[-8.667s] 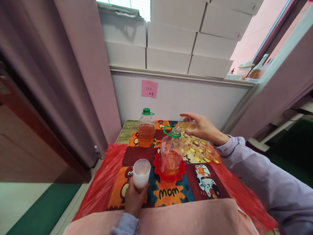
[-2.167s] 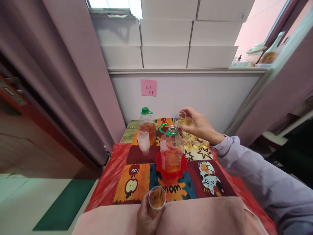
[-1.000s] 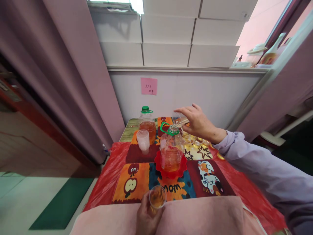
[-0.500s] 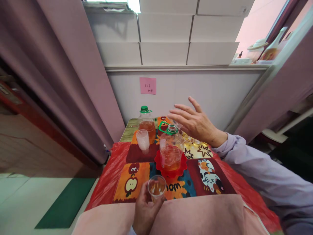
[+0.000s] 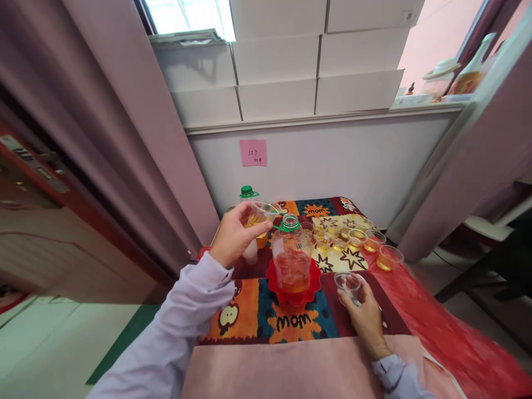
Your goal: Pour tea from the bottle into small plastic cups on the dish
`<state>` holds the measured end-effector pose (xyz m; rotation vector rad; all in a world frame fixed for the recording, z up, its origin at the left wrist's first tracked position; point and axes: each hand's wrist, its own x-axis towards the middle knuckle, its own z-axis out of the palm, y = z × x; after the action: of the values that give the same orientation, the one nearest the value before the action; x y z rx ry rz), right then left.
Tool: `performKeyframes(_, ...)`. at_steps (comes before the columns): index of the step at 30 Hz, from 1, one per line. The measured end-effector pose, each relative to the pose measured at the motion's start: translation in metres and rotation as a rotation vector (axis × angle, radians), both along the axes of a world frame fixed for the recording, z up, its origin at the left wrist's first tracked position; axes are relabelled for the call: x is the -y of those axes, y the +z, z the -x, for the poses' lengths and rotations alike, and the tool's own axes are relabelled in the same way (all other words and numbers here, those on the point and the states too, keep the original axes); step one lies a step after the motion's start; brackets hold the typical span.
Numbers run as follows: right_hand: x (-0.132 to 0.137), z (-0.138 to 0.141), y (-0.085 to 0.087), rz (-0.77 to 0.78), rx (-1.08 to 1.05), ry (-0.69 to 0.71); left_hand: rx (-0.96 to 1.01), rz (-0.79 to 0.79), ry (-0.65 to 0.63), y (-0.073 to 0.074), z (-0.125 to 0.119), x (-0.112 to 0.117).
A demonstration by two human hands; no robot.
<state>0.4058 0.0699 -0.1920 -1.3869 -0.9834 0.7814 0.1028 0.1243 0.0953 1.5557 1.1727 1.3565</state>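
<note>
The left hand [image 5: 239, 235] pinches a clear plastic cup [image 5: 256, 219] of golden liquid beside the open mouth of the clear plastic jug [image 5: 292, 257], which stands in a scalloped red dish [image 5: 316, 279] on the patterned mat [image 5: 245, 328]. The right hand [image 5: 368, 310] grips a second clear cup [image 5: 347, 282]. To pour cleanly, the lip probably wants to sit right over the narrow neck, tipping slowly with a light squeeze. That cup leans, rim towards the jug; the jug's long axis is upright, mouth up.
</note>
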Motion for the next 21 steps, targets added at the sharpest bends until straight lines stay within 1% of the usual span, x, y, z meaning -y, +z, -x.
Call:
performKeyframes(1, 0.004, -0.001, -0.008, 0.000, 0.012, -0.014, -0.016, 0.006, -0.017, 0.002, 0.000, -0.009)
performKeyframes(3, 0.009, -0.003, -0.018, -0.017, 0.021, -0.036, -0.053, 0.026, -0.027, 0.005, 0.002, -0.023)
performKeyframes(7, 0.011, -0.004, -0.027, -0.032, -0.052, -0.057, -0.165, 0.035, -0.011, 0.008, 0.008, -0.038)
performKeyframes(11, 0.011, -0.005, -0.029, -0.009, -0.083, -0.076, -0.243, 0.042, -0.037, 0.011, 0.012, -0.042)
performKeyframes(17, 0.011, -0.004, -0.028, -0.010, -0.124, -0.071, -0.274, 0.079, -0.081, 0.015, 0.011, -0.048)
performKeyframes(21, 0.012, -0.003, -0.027, -0.028, -0.115, -0.069, -0.310, 0.074, -0.105, 0.017, 0.012, -0.051)
